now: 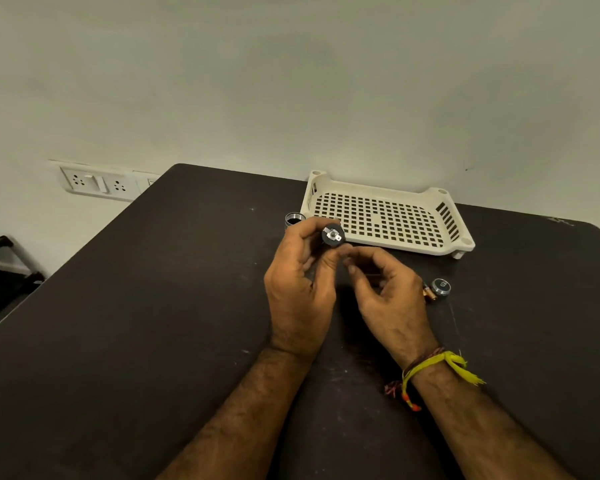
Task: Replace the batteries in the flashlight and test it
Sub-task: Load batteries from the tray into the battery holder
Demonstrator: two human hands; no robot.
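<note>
Fingers [303, 237] of your left hand [297, 289] clamp the battery holder [333, 234]; right hand [385, 289] fingers curled, apparently empty. Batteries out; next, load the copper-topped battery [430, 293] by the tail cap [441, 285].

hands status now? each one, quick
Left hand: closed on the black battery holder.
Right hand: fingers curled, half open, nothing visibly held.

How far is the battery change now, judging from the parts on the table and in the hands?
Done: the flashlight is apart; its tail cap and a battery lie on the table, the tube stands by the tray. In hand: the left hand holds the battery holder; the right hand is beside it. Left: loading, closing, testing.
</note>
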